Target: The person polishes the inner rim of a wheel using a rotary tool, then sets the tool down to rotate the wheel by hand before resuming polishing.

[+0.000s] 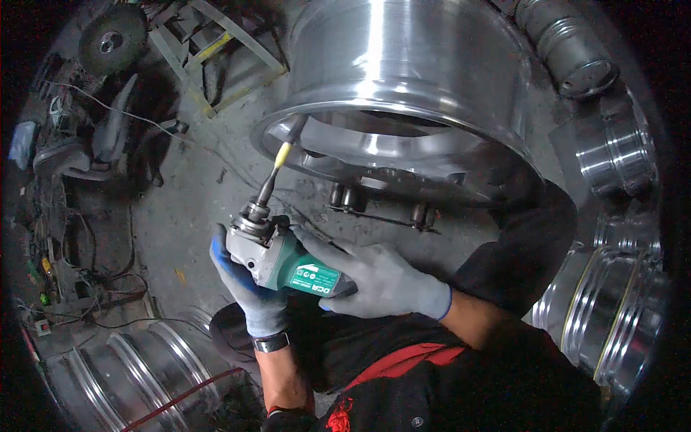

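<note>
A grey and green angle grinder (309, 276) is held in both gloved hands. My left hand (253, 291), in a grey and blue glove, wraps round its metal head from the left. My right hand (385, 281), in a grey glove, grips the green body. From the grinder's head a shaft with a yellow section (283, 155) points up toward a large shiny metal wheel rim (410, 65). The shaft's dark tip lies at the rim's open lower edge, at the left; whether it touches the metal cannot be made out.
Rollers on a bar (381, 216) lie below the big rim. More rims stand at the right (612, 309) and lower left (137, 367). A metal frame (216, 54) is at the upper left, with cables and a large disc (110, 42) further left.
</note>
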### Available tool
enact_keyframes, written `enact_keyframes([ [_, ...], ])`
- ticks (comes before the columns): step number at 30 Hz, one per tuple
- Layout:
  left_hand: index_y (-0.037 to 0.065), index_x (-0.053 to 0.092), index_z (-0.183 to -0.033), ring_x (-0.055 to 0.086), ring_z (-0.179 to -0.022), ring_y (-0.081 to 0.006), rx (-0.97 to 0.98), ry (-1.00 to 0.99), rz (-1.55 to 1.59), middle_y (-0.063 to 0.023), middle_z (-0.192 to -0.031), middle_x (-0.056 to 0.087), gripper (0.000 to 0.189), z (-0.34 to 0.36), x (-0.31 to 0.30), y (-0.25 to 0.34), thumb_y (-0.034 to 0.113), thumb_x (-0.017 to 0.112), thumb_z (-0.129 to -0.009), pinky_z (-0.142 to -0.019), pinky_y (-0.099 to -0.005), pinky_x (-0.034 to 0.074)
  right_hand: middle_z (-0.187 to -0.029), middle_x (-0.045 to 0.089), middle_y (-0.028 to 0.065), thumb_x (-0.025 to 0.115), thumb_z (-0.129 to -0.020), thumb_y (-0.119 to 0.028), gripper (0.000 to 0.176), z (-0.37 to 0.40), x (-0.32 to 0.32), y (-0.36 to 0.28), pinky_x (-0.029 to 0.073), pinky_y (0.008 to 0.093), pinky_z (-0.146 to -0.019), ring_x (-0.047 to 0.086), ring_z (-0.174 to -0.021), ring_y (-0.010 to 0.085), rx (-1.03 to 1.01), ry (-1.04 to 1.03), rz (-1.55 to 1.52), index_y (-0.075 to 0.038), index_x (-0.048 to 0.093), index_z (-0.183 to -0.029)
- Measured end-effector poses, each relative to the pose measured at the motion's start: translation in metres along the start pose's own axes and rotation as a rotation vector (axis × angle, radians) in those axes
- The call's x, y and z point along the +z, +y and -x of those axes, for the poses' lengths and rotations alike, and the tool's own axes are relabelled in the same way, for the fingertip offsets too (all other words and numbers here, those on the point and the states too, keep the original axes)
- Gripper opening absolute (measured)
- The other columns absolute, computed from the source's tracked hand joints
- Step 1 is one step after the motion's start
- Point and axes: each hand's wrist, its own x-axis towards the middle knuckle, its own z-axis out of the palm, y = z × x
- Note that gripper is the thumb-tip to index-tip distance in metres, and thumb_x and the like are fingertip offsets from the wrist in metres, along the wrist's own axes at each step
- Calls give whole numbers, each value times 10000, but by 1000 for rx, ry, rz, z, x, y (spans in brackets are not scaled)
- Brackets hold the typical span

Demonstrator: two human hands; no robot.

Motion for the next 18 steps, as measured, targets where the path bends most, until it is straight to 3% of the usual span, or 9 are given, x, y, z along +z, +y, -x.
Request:
enact_keyframes([
  [2, 1, 630, -1314, 742, -991, -322, 94, 122, -131, -224, -1136, 753, 575, -3, 1, -12, 509, 420, -1145, -941, -448, 617, -1667, 417, 299, 849, -842, -300, 1145, 4, -6, -1, 601, 506, -1058, 664, -1309, 438, 31, -25, -20, -212, 172, -1761],
  [3, -3, 624, -1317, 745, -973, -324, 283, 374, -377, -220, -1136, 754, 563, -6, -1, -25, 493, 412, -1154, -929, -447, 625, -1687, 394, 291, 844, -849, -313, 1142, 5, -6, 2, 600, 503, -1061, 641, -1342, 442, 2, 2, 24, -200, 166, -1760],
  [7, 27, 669, -1318, 741, -1044, -303, 187, 176, -279, -154, -1142, 753, 576, -5, -2, -19, 534, 504, -1101, -957, -444, 602, -1720, 356, 267, 830, -861, -341, 1129, 4, -13, -7, 587, 507, -1088, 542, -1461, 450, 114, -102, 62, -168, 166, -1758],
  [9, 22, 683, -1292, 737, -1024, -311, 3, 66, -12, -154, -1136, 755, 585, 0, 3, -7, 544, 508, -1095, -939, -441, 606, -1720, 355, 270, 829, -857, -344, 1128, 1, -11, -6, 578, 522, -1098, 522, -1478, 450, 79, -90, 66, -170, 172, -1758],
  [12, 22, 695, -1261, 733, -1008, -312, 17, 28, -60, -151, -1130, 755, 590, 0, -1, -5, 556, 518, -1086, -922, -439, 608, -1722, 351, 272, 832, -844, -345, 1132, 0, -10, -4, 569, 546, -1106, 490, -1505, 451, 52, -86, 74, -173, 186, -1757],
  [13, -11, 662, -1289, 739, -1002, -326, 24, 61, -23, -227, -1136, 754, 628, 0, 1, -5, 548, 432, -1118, -927, -447, 609, -1723, 347, 273, 835, -836, -342, 1136, -1, -9, -4, 569, 556, -1104, 479, -1514, 452, 60, -99, 73, -172, 192, -1756],
  [14, -11, 662, -1289, 739, -1002, -326, 23, 61, -19, -227, -1136, 754, 628, -2, 0, -10, 548, 432, -1118, -927, -447, 609, -1723, 347, 273, 835, -836, -342, 1136, 0, -9, -3, 569, 556, -1104, 479, -1514, 452, 62, -101, 76, -172, 192, -1756],
  [16, -14, 635, -1321, 741, -1020, -334, 209, 309, -240, -234, -1153, 748, 611, -7, -12, -23, 528, 425, -1130, -939, -456, 612, -1723, 347, 275, 837, -836, -338, 1137, 4, -9, -1, 591, 550, -1066, 513, -1494, 433, 2, -4, 37, -180, 190, -1758],
  [18, -17, 612, -1341, 741, -1037, -341, 224, 208, -300, -238, -1170, 744, 596, -7, -17, -21, 511, 422, -1139, -949, -462, 613, -1719, 355, 276, 836, -843, -335, 1133, 6, -7, -2, 599, 539, -1050, 560, -1450, 423, 23, -14, 44, -185, 187, -1759],
])
